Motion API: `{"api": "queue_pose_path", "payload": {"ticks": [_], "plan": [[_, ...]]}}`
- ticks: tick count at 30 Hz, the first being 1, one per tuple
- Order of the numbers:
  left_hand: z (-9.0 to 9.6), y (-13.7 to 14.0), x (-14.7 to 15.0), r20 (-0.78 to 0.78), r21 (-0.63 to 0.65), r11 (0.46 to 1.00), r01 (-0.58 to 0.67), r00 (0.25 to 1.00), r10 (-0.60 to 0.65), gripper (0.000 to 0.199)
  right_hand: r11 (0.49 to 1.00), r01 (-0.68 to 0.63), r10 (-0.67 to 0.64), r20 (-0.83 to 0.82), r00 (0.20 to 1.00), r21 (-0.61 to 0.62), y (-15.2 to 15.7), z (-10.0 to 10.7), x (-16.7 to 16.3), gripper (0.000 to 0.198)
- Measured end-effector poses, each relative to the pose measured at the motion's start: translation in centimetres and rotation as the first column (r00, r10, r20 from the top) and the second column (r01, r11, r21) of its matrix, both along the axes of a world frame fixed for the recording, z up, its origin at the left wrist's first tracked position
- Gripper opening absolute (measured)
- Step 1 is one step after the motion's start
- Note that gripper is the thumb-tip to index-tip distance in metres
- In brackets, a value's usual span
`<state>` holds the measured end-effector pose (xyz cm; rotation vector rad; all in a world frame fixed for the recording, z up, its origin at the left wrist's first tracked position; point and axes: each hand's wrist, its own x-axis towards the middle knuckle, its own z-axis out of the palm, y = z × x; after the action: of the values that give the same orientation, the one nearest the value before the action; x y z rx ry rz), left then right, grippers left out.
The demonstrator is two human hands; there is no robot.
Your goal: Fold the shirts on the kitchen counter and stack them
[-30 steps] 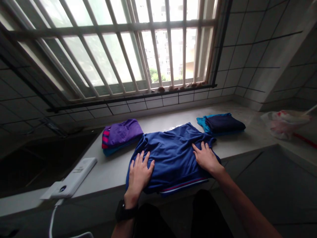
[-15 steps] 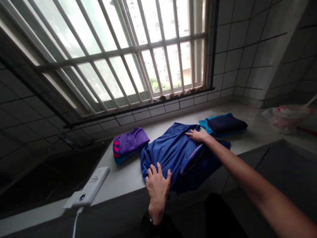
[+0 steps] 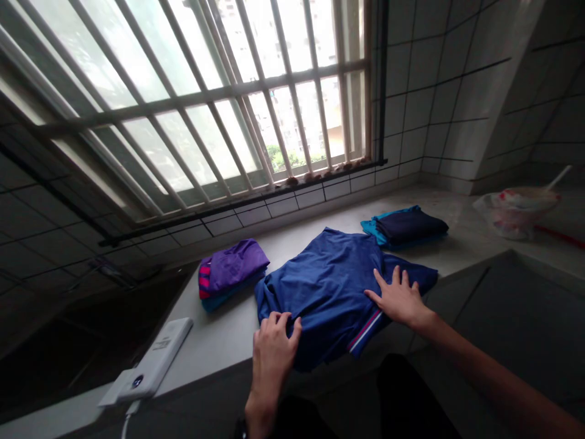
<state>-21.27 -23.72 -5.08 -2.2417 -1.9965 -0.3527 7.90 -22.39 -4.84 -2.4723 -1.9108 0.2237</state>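
A blue garment (image 3: 320, 280) with a white-and-red striped trim lies spread over the counter. Its near edge hangs past the counter's front. My left hand (image 3: 274, 344) rests on its near left part, fingers bent and the thumb apart. On the right side, my right hand (image 3: 398, 300) lies with fingers spread on the cloth near the striped trim. A folded purple garment (image 3: 237, 262) sits on a blue one to the left. Behind the right side is a folded stack of dark and bright blue cloth (image 3: 409, 227).
A white power strip (image 3: 159, 356) with a cable lies at the counter's (image 3: 214, 338) left front. A dark sink recess is beyond it. On the right stands a plastic bag (image 3: 516, 210) with a stick poking out. A barred window (image 3: 237, 91) rises behind.
My right hand has moved from the garment's far side toward me and to the right. The folded-over striped part now lies flatter. My left hand's fingers are more bent.
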Motion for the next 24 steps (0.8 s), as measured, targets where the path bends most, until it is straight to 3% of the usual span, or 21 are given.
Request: {"api": "queue_pose_path", "payload": {"ticks": [3, 8, 18, 21, 24], "plan": [[0.7, 2.6, -1.2, 0.012, 0.044, 0.993, 0.108, 0.994, -0.109, 0.044, 0.997, 0.076, -0.077, 0.016, 0.997, 0.010, 0.1, 0.3, -0.7, 0.066], [-0.7, 4.4, -1.5, -0.004, -0.071, 0.994, 0.083, 0.997, -0.083, 0.050, 0.999, -0.052, 0.053, 0.000, 0.999, -0.007, 2.2, 0.5, -1.4, 0.060], [-2.7, -1.8, -0.3, -0.080, 0.094, 0.988, -0.125, 0.988, 0.133, 0.058, 0.923, -0.383, 0.378, -0.103, 0.920, -0.033, 10.9, 0.5, -1.5, 0.058], [-2.0, -3.3, 1.4, -0.122, 0.090, 0.988, -0.127, 0.983, 0.138, 0.063, 0.878, -0.476, 0.468, -0.124, 0.875, -0.046, 13.8, 1.1, -0.9, 0.060], [-0.4, -3.7, 2.3, -0.088, 0.052, 0.998, -0.040, 0.995, 0.044, 0.062, 0.848, -0.522, 0.507, -0.152, 0.848, -0.085, 16.0, 2.9, -0.7, 0.062]]}}
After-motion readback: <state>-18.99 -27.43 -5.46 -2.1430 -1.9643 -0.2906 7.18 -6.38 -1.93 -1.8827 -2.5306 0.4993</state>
